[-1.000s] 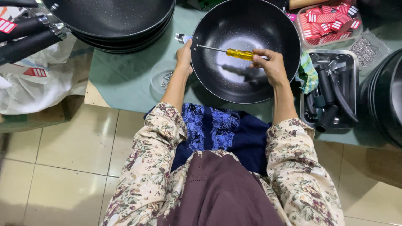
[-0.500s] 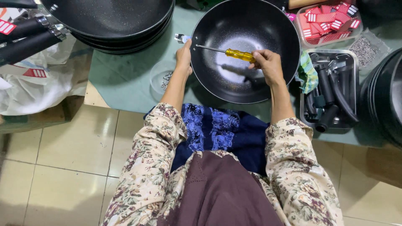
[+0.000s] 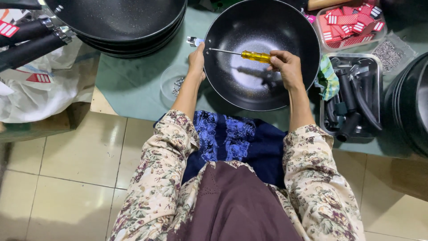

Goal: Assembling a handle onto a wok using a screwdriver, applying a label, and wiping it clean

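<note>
Hands: right [image 3: 287, 67] closed around yellow screwdriver [image 3: 255, 56], left [image 3: 196, 60] gripping black wok [image 3: 263, 96] rim beside stacked pans [image 3: 120, 22].

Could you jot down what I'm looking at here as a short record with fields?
Setting: green worktable above a tiled floor
Left hand: grips the rim of a black wok
Right hand: holds a yellow-handled screwdriver, shaft reaching across the wok to its left rim
Right side: metal tray of black handles
Top left: stacked black pans
</note>
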